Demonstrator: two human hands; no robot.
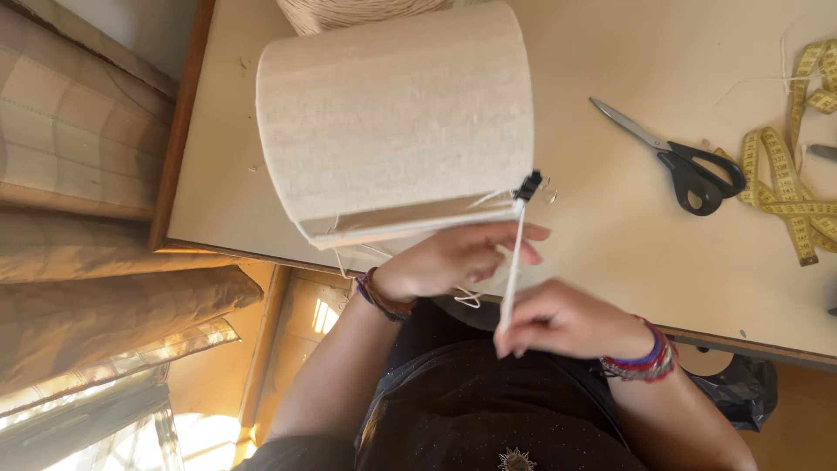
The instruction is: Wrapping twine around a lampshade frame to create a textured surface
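- Beige fabric lampshade (397, 113) lying on its side at the near edge of the pale table (610, 235), black binder clip (527, 186) gripping its rim.
- Left hand (449, 260) just under that rim, fingers stretched loosely forward.
- Right hand (567, 321) pinching a white strip (513, 266) running up to the clip.
- Black-handled scissors (680, 157) and yellow tape measure (789, 174) well off right.

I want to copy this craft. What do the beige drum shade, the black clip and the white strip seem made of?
Beige drum shade: apparently woven fabric, matte, faint weave lines. Small black clip: probably painted metal with silvery wire handles. Thin white strip: flat and matte, perhaps tape or paper; unclear.
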